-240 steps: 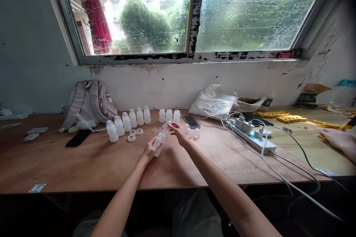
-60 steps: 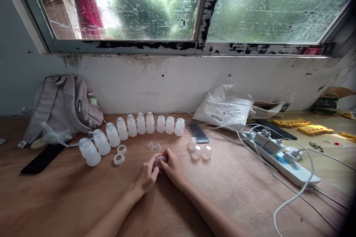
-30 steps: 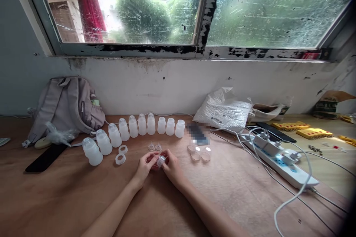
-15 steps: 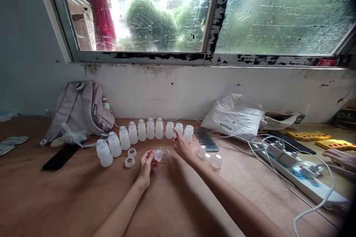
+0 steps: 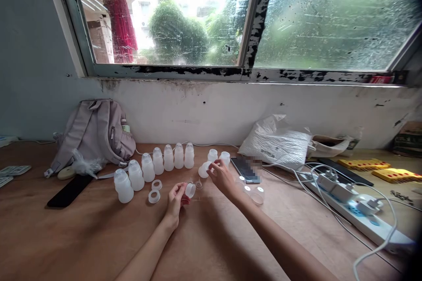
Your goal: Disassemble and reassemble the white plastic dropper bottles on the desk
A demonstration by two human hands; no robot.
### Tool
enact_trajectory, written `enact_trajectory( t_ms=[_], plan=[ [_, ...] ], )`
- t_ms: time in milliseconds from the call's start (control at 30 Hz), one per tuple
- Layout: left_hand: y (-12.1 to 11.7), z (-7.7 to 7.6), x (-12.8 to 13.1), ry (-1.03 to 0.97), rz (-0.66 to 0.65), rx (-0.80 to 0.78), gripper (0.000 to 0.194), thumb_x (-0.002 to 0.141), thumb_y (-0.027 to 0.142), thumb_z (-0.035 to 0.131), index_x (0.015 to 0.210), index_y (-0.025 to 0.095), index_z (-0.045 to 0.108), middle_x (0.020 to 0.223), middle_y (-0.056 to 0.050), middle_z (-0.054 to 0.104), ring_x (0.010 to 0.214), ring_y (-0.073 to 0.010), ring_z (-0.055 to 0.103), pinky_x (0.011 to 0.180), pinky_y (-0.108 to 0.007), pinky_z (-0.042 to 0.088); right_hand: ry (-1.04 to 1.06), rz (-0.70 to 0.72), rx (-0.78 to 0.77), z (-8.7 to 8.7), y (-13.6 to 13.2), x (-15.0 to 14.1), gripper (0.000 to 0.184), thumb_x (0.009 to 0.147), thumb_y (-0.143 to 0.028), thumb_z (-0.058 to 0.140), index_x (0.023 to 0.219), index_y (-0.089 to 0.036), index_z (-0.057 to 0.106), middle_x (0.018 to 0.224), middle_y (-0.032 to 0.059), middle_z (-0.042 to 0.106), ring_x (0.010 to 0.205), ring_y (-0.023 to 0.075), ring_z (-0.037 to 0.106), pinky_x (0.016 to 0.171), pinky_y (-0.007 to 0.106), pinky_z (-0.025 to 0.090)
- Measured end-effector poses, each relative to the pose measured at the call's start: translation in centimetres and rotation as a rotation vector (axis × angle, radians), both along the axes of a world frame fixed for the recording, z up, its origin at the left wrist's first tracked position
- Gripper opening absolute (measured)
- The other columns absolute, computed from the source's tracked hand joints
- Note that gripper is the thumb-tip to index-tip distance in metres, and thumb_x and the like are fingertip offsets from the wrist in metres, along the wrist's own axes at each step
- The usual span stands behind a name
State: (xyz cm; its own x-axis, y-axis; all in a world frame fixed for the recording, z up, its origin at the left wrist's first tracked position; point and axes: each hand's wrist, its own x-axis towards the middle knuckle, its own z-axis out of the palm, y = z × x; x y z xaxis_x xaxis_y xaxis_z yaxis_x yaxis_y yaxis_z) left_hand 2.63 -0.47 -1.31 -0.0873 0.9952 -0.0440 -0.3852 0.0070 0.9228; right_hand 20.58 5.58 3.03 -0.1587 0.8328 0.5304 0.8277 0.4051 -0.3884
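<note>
My left hand [image 5: 175, 204] pinches a small translucent bottle cap [image 5: 190, 190], its open side turned to the right. Between the fingertips of my right hand [image 5: 224, 179] is an open white baby bottle [image 5: 203, 170], tilted over. Two more open bottles, one of them a bottle [image 5: 225, 158] beside my right hand, stand upright behind it. A curved row of capped bottles [image 5: 148, 168] runs along the left. Two white rings [image 5: 154, 196] lie left of my left hand, and a thin clear ring [image 5: 198, 184] lies between my hands.
A backpack [image 5: 99, 134], a plastic bag and a black phone [image 5: 70, 191] lie to the left. Clear discs [image 5: 257, 195], another phone [image 5: 245, 170] and a silver parcel [image 5: 275, 140] are to the right. Cables trail around a power strip [image 5: 359, 206].
My right hand has taken hold of an open bottle and drawn it out of the row, tilting it. My left hand keeps the cap. Another person's hand at far right has left the view.
</note>
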Motion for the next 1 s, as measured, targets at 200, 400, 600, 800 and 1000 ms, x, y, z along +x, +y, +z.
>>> enact_trajectory(
  t_ms=[200, 400, 600, 800, 1000],
  plan=[
    [-0.1, 0.1, 0.1, 0.047, -0.012, 0.009, 0.037, 0.067, 0.049, 0.058, 0.080, 0.015, 0.059, 0.070, -0.001, 0.057, 0.053, -0.0083, 0.051, 0.048, -0.018, 0.040, 0.272, 0.016, 0.018, -0.3, -4.6, 1.8, 0.016, 0.080, -0.033, 0.047, 0.087, -0.020, 0.049, 0.086, 0.0054, 0.058, 0.079, 0.0190, 0.056, 0.071, 0.031, 0.044],
    [-0.3, 0.3, 0.2, 0.060, -0.033, 0.009, 0.033, 0.068, 0.047, 0.058, 0.079, 0.016, 0.059, 0.068, 0.000, 0.056, 0.053, -0.0081, 0.050, 0.049, -0.018, 0.041, 0.291, 0.124, 0.002, -3.2, -6.1, 1.3, 0.057, 0.074, -0.035, 0.055, 0.120, -0.018, 0.027, 0.103, 0.0110, 0.055, 0.092, 0.0224, 0.056, 0.078, 0.036, 0.045],
    [-0.4, 0.5, 0.4, 0.052, -0.033, -0.010, 0.032, 0.067, 0.046, 0.060, 0.079, 0.017, 0.058, 0.072, 0.000, 0.059, 0.056, -0.0088, 0.053, 0.051, -0.018, 0.042, 0.183, 0.162, -0.111, -5.9, -6.9, 0.5, 0.045, 0.070, -0.032, 0.057, 0.110, -0.022, 0.039, 0.096, 0.0082, 0.059, 0.085, 0.0228, 0.059, 0.073, 0.035, 0.048],
    [-0.3, 0.4, 0.3, 0.023, 0.052, -0.015, 0.034, 0.068, 0.048, 0.059, 0.079, 0.016, 0.056, 0.068, 0.000, 0.057, 0.056, -0.0094, 0.053, 0.050, -0.019, 0.041, 0.297, 0.123, -0.100, -5.2, -7.7, -0.6, 0.029, 0.074, -0.033, 0.054, 0.099, -0.021, 0.047, 0.095, 0.0068, 0.059, 0.088, 0.0217, 0.057, 0.076, 0.032, 0.046],
    [-0.3, 0.3, 0.2, 0.037, 0.038, -0.011, 0.033, 0.068, 0.048, 0.059, 0.078, 0.017, 0.055, 0.069, 0.000, 0.055, 0.057, -0.0090, 0.051, 0.051, -0.018, 0.041, 0.443, 0.171, -0.171, -3.6, -7.9, -0.2, 0.025, 0.074, -0.035, 0.055, 0.095, -0.022, 0.051, 0.094, 0.0062, 0.059, 0.087, 0.0217, 0.057, 0.074, 0.031, 0.046]
  ],
)
